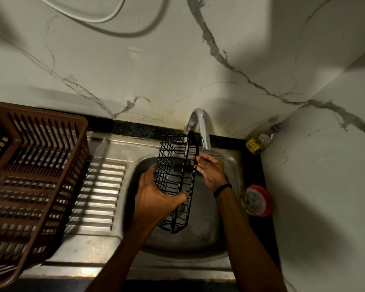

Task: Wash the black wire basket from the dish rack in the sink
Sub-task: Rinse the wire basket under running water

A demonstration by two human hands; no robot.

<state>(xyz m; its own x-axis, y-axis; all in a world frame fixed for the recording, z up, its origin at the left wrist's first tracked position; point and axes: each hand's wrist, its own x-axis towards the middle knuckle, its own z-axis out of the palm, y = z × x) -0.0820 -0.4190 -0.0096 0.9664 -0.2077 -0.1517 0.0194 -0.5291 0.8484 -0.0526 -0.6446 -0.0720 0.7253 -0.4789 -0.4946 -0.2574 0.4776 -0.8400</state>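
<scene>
The left hand grips the long black wire basket over the steel sink. The right hand pinches its rim. White veined marble walls rise behind.

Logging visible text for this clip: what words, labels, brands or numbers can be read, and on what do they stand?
None can be read.
Bottle in the back corner: yellow and white label, print too small and blurred.
Red-rimmed tub right of the sink: green label, print blurred.
Black wire basket, brown dish rack: no markings visible.
</scene>
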